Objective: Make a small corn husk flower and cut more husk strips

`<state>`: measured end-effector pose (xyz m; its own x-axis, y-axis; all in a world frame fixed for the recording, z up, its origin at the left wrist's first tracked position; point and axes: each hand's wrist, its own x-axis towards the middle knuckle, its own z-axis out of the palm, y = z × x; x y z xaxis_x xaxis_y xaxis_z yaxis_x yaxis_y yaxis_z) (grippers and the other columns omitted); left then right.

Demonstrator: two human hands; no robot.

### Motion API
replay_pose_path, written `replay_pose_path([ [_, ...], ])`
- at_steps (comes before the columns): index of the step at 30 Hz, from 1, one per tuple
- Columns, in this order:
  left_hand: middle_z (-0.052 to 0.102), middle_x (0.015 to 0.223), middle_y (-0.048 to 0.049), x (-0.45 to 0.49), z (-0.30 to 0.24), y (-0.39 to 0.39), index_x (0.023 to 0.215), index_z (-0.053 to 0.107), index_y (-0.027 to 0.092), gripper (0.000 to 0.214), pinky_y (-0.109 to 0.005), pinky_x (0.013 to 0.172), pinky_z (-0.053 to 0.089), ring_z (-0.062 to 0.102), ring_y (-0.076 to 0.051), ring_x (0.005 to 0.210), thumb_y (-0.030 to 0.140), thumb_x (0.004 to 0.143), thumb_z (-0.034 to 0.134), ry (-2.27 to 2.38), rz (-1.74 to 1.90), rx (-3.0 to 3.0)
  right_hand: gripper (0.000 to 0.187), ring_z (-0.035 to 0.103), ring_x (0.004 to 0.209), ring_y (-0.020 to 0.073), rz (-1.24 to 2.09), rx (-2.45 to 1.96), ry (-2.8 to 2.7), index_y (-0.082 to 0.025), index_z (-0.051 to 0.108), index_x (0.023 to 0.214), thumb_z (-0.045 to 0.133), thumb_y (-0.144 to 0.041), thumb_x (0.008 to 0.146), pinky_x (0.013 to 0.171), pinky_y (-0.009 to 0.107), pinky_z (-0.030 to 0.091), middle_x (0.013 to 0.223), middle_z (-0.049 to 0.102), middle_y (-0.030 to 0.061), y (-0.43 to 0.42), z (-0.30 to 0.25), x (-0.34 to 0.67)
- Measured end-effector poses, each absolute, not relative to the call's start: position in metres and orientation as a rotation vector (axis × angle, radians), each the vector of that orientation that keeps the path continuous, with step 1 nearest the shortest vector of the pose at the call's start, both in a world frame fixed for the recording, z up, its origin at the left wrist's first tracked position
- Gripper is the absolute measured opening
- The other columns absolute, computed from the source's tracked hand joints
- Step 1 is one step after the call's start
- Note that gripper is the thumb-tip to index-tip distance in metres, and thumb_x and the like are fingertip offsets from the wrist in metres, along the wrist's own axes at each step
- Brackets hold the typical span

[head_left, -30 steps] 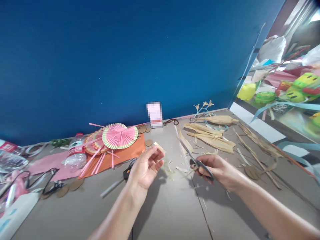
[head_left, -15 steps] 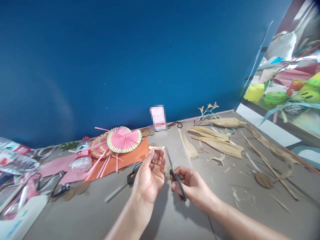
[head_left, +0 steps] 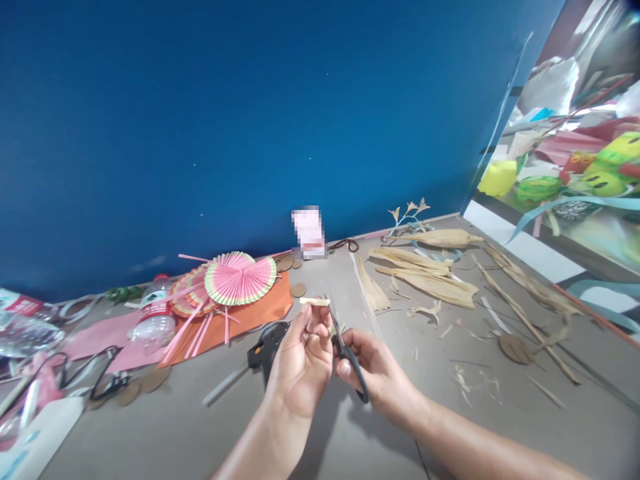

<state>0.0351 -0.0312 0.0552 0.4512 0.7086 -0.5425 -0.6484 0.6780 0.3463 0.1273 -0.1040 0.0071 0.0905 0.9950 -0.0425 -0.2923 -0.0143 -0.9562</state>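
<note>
Left hand (head_left: pixel 304 360): pinches strip (head_left: pixel 315 302), 11 o'clock of right hand (head_left: pixel 374 365) | Right hand: grips scissors (head_left: pixel 354 365), blades (head_left: pixel 337 327) beside strip's 3-o'clock end | Technique: steady strip, left hand kept clear of blades

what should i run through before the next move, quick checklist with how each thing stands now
1. Strip held: ok, the pale strip is pinched in the left hand.
2. Scissors held: ok, the scissors are in the right hand, tips pointing away from the person.
3. Left hand clear of the scissors: not ok, I'd say; the blades look very close to its fingers.
4. Glue gun clear of the left hand: cannot tell; the hand partly hides the glue gun.
5. Glue gun cold: cannot tell, nothing visible shows it.
6. Dried husks clear of the hands: ok, the husks lie apart on the table.
</note>
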Motion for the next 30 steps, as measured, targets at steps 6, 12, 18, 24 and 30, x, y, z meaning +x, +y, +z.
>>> replay_pose_path([
  [6, 0.066, 0.064, -0.0025, 0.039, 0.054, -0.037, 0.073, 0.059, 0.011, 0.018, -0.010, 0.045, 0.050, 0.060, -0.005, 0.046, 0.012, 0.083, 0.045, 0.787, 0.810, 0.129, 0.042, 0.039, 0.057, 0.0090, 1.258, -1.049, -0.888, -0.017, 0.047, 0.074, 0.064, -0.052, 0.061, 0.052, 0.020, 0.031, 0.065, 0.046, -0.0023, -0.103, 0.004, 0.129],
  [12, 0.066, 0.066, -0.0027, 0.039, 0.053, -0.039, 0.073, 0.058, 0.010, 0.021, -0.011, 0.045, 0.050, 0.058, -0.004, 0.044, 0.014, 0.085, 0.041, 0.785, 0.810, 0.097, 0.041, 0.039, 0.056, 0.0090, 1.249, -1.048, -0.883, -0.017, 0.048, 0.074, 0.065, -0.051, 0.061, 0.052, 0.020, 0.031, 0.064, 0.046, -0.0023, -0.103, 0.004, 0.129],
  [18, 0.066, 0.068, -0.0020, 0.038, 0.051, -0.040, 0.077, 0.059, 0.012, 0.019, -0.013, 0.042, 0.048, 0.059, -0.005, 0.045, 0.017, 0.085, 0.042, 0.770, 0.773, 0.139, 0.035, 0.040, 0.058, 0.0098, 1.247, -1.034, -0.843, -0.017, 0.048, 0.071, 0.069, -0.043, 0.059, 0.053, 0.020, 0.031, 0.065, 0.047, -0.0021, -0.103, 0.003, 0.129],
  [24, 0.067, 0.069, -0.0023, 0.037, 0.048, -0.041, 0.079, 0.058, 0.012, 0.019, -0.015, 0.041, 0.047, 0.059, -0.006, 0.045, 0.017, 0.086, 0.041, 0.731, 0.775, 0.142, 0.035, 0.036, 0.054, 0.0083, 1.254, -1.030, -0.802, -0.016, 0.048, 0.069, 0.070, -0.041, 0.058, 0.050, 0.020, 0.027, 0.059, 0.043, -0.0040, -0.102, -0.001, 0.131],
  [30, 0.067, 0.069, -0.0024, 0.037, 0.048, -0.041, 0.079, 0.057, 0.012, 0.019, -0.015, 0.042, 0.048, 0.060, -0.006, 0.046, 0.017, 0.086, 0.039, 0.715, 0.785, 0.134, 0.035, 0.032, 0.053, 0.0073, 1.221, -1.039, -0.805, -0.016, 0.045, 0.067, 0.069, -0.042, 0.059, 0.048, 0.020, 0.025, 0.057, 0.039, -0.0047, -0.101, -0.005, 0.131],
])
